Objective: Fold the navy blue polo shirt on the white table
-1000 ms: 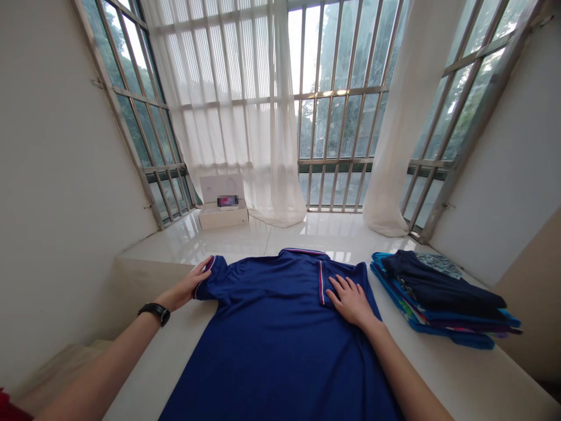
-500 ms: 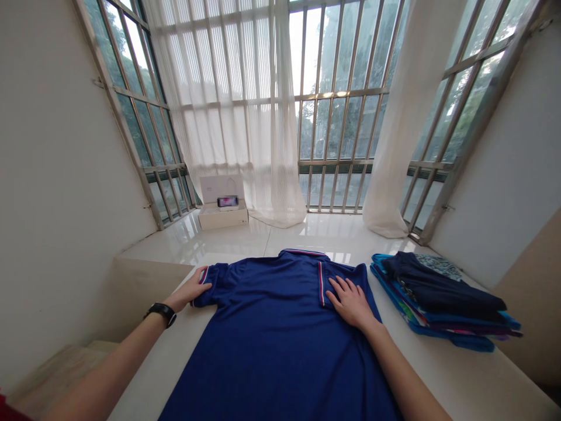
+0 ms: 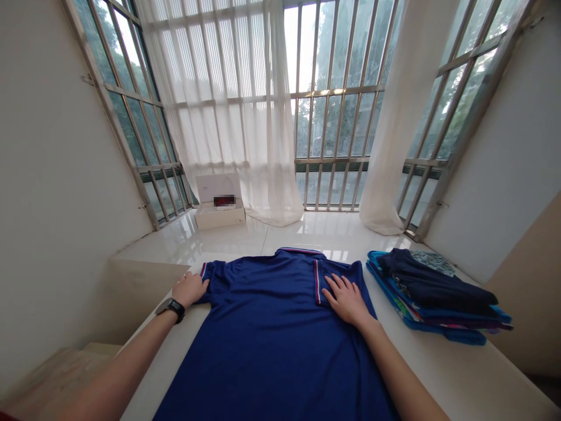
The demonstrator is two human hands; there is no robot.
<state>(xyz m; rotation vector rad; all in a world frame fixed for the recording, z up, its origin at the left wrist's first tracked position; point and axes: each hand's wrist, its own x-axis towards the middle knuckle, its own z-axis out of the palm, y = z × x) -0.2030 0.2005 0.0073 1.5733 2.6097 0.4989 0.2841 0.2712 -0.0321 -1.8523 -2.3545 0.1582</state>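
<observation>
Blue polo shirt point(image 3: 272, 333) spread on white surface point(image 3: 460, 374), left hand point(image 3: 189, 289) gripping its sleeve edge, right hand point(image 3: 347, 300) flat, fingers spread, folded clothes stack point(image 3: 433, 295) beside

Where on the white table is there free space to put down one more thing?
Bare table lies in front of the clothes stack, right of the blue shirt. A narrow strip runs along the left edge beside the left hand. The shiny ledge behind is bare up to the white box. The right hand and shirt fill the middle.
</observation>
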